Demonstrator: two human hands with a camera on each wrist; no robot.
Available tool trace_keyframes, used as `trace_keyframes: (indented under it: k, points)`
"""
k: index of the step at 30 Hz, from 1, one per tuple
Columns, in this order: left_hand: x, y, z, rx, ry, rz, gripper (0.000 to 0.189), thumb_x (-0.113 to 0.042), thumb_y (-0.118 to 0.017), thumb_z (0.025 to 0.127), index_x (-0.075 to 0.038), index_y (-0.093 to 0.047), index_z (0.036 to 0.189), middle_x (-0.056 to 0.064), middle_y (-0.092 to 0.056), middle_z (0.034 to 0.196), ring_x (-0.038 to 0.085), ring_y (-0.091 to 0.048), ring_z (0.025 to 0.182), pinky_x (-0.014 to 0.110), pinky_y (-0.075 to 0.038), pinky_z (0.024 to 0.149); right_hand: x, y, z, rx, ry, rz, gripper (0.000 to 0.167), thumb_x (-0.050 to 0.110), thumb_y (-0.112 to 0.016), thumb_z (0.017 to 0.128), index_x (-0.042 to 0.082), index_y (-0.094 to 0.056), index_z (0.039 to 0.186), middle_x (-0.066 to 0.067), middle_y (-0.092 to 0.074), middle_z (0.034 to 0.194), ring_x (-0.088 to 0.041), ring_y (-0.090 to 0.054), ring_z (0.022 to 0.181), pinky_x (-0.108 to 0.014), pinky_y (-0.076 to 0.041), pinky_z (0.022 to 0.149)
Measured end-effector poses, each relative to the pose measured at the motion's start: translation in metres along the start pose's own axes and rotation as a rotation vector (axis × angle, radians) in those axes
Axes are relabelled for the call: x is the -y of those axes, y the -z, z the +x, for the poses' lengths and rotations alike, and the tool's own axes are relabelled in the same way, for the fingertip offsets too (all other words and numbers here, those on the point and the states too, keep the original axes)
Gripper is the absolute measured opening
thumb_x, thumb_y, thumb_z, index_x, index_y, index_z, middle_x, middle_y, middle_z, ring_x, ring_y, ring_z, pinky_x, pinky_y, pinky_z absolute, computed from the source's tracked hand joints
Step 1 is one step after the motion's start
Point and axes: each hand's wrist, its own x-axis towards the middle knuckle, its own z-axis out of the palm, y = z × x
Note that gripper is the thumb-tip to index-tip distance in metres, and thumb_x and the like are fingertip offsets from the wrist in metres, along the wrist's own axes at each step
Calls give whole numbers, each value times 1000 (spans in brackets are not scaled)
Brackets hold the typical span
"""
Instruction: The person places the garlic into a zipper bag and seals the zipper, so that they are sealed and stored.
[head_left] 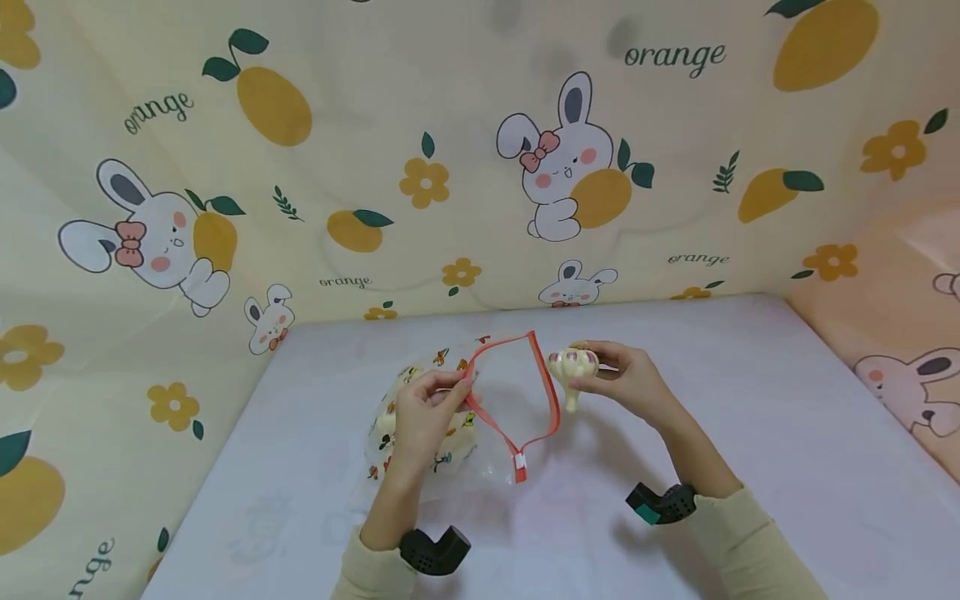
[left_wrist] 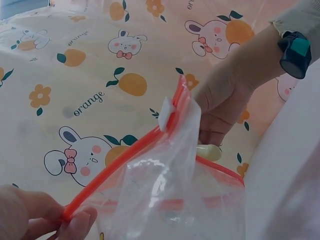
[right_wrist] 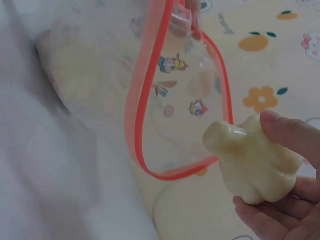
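Observation:
My left hand pinches the red zip edge of a clear zip bag printed with small cartoon figures. The bag's mouth gapes wide towards the right, and its white slider sits at the near corner. Between thumb and fingers, my right hand holds a glossy cream toy garlic bulb with purplish marks, its stem pointing down, just right of the mouth. In the right wrist view the garlic bulb overlaps the red rim. The left wrist view shows only its stem behind the plastic.
Something pale yellow shows blurred through the bag's plastic in the right wrist view. A white-covered table lies beneath. Behind it and at its sides hangs a cream cloth printed with rabbits and oranges. Each wrist carries a black camera.

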Motion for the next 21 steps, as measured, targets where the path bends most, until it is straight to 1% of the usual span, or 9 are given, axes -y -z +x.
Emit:
trace_keyframes:
  k: [3, 8, 10, 15, 21]
  points:
    - [0, 0, -1, -2, 5, -8, 16, -1, -65, 89, 8, -67, 102, 23, -73, 86, 5, -69, 63, 18, -59, 65, 2, -2, -2, 5, 7, 2, 58, 12, -77, 81, -3, -53, 132, -26, -57, 131, 6, -66, 93, -18, -58, 82]
    - [-1, -1, -2, -1, 5, -10, 16, 0, -64, 89, 8, -67, 102, 28, -72, 89, 5, -69, 63, 18, -59, 64, 8, -6, -6, -12, 39, -24, 55, 11, -77, 80, -3, -56, 129, -25, -59, 129, 6, -65, 94, -20, -59, 83]
    - [-1, -1, -2, -1, 6, -6, 16, -1, -65, 89, 8, -67, 102, 27, -72, 88, 5, -69, 63, 18, -59, 64, 11, -8, -7, -18, 57, -35, 54, 10, -78, 79, -3, -57, 127, -24, -60, 127, 6, -64, 94, -19, -58, 84]
    - [-1, -2, -2, -5, 13, 5, 16, -2, -66, 89, 7, -67, 102, 21, -74, 84, 5, -69, 63, 18, -59, 64, 14, -14, -11, -11, 92, -40, 52, 9, -79, 78, -3, -59, 125, -22, -62, 124, 9, -61, 94, -18, -57, 86]
    - [-1, -3, -1, -17, 11, 8, 16, -3, -66, 88, 6, -67, 101, 17, -74, 79, 5, -69, 62, 18, -59, 65, 15, -23, -11, 23, 125, -47, 51, 9, -79, 78, -3, -60, 124, -24, -63, 122, 8, -61, 94, -23, -58, 88]
